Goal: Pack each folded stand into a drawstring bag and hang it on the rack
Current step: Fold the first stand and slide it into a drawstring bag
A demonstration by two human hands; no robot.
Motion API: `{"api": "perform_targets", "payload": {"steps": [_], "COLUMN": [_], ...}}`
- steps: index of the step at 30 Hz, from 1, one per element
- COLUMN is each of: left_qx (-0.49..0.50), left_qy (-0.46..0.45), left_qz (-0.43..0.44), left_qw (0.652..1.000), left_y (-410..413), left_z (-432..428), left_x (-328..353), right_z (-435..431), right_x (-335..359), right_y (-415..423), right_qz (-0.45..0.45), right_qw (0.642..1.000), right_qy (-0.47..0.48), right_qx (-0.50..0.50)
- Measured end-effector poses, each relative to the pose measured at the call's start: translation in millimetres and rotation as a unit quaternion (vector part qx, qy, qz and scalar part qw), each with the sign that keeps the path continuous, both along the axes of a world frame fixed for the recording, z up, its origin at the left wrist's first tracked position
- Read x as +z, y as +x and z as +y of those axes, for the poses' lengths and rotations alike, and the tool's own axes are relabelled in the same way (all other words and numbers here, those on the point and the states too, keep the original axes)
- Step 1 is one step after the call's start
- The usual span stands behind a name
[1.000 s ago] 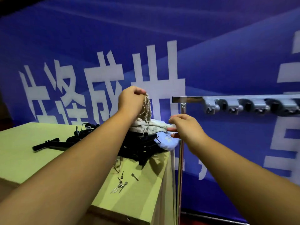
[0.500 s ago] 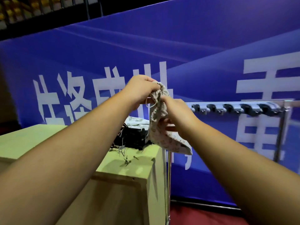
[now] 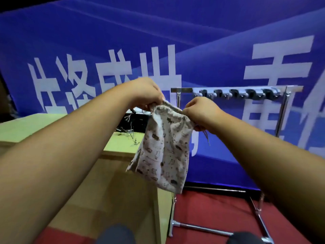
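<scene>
A beige printed drawstring bag point(image 3: 163, 152) hangs in the air in front of me, flat and limp. My left hand point(image 3: 146, 94) pinches the left side of its gathered mouth and my right hand point(image 3: 200, 111) pinches the right side, so the mouth is stretched between them. A loose cord end dangles below my right hand. Black folded stands point(image 3: 135, 120) lie in a pile on the table's far right part, mostly hidden behind my left arm. The metal rack point(image 3: 233, 89) with a row of hooks stands behind and to the right of the bag.
The green-topped wooden table point(image 3: 52, 127) is on the left, with small metal hooks or screws point(image 3: 135, 141) near its right edge. The rack's feet point(image 3: 202, 228) rest on red carpet. A blue banner with white characters fills the background.
The bag has come up off the table pile and both hands now hold its mouth apart. It hangs full length. My view has pulled back and shows the floor.
</scene>
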State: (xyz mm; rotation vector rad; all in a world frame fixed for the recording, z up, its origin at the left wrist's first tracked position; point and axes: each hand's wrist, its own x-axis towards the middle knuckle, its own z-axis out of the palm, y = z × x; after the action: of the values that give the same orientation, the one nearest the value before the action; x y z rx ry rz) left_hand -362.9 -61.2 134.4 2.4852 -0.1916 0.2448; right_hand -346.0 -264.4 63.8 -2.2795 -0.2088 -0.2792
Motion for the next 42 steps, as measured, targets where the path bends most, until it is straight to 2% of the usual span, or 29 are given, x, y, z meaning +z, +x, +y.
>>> {"api": "perform_targets", "payload": {"steps": [3, 5, 8, 12, 18, 23, 29, 33, 42], "left_qx": [-0.005, -0.017, -0.012, 0.006, 0.059, 0.040, -0.032, -0.047, 0.081], "left_qy": [0.071, 0.090, 0.096, 0.064, 0.007, -0.032, -0.018, -0.019, -0.122], "left_qz": [0.119, 0.202, 0.236, 0.276, 0.259, 0.210, 0.283, 0.286, 0.207], "left_qw": [0.990, 0.975, 0.967, 0.959, 0.964, 0.976, 0.958, 0.957, 0.967], "left_y": [-6, -8, -10, -12, 4, 23, 43, 56, 88], "left_z": [29, 47, 69, 88, 122, 141, 146, 148, 144], "left_x": [-19, -36, -68, -109, -168, -195, -204, -207, -227], "right_z": [1, 7, 28, 61, 106, 136, 149, 156, 177], "right_x": [-13, -22, -44, -74, -104, -117, -138, -147, -159], "right_y": [-7, -7, 0, 15, 38, 60, 106, 128, 169], "right_qz": [-0.013, 0.017, 0.048, 0.040, 0.023, 0.003, 0.008, 0.017, 0.011], "right_qw": [0.989, 0.979, 0.961, 0.942, 0.923, 0.939, 0.948, 0.953, 0.957], "right_qy": [-0.146, -0.182, -0.226, -0.278, -0.318, -0.304, -0.313, -0.303, -0.290], "right_qx": [0.031, 0.084, 0.152, 0.186, 0.215, 0.161, 0.058, 0.028, 0.005]}}
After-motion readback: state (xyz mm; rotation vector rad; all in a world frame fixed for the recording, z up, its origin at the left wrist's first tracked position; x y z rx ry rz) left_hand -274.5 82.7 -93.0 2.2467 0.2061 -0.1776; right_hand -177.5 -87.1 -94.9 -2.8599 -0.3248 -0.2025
